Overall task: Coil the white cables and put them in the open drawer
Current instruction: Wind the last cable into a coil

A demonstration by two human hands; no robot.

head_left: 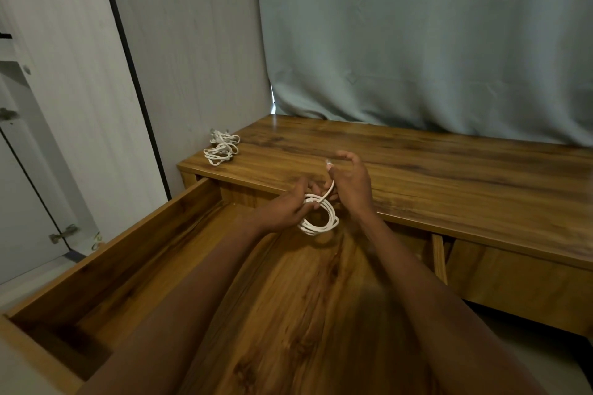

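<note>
Left hand [285, 207] has its fingers curled round the top of a white cable coil [317, 215], pinching the loops together, and the coil hangs down just below and to the right of that hand, over the open drawer [122, 253]. Right hand [348, 184] sits just to the right of the coil, and the loose end of the same cable runs up from the bundle along its thumb side, with the plug tip poking out above the hand; looks like thumb and a finger pinch the strand while the other fingers are loosely spread, though the exact grip is a bit blurry. Both hands are close together, basically touching the same cable. Well off to the left and further away from the hands, two more white cable bundles [222, 147] lie on the far left corner of the table [449, 170], loosely coiled and touching each other. No brand or writing I can read anywhere. The table and drawer are both warm brown wood grain, and the drawer floor under the hands is bare as far as I can see past the arms. Behind the table there's a grey-green curtain [417, 42], and to the left pale grey cabinet panels [80, 74] with a metal hinge [63, 233] low down.
</note>
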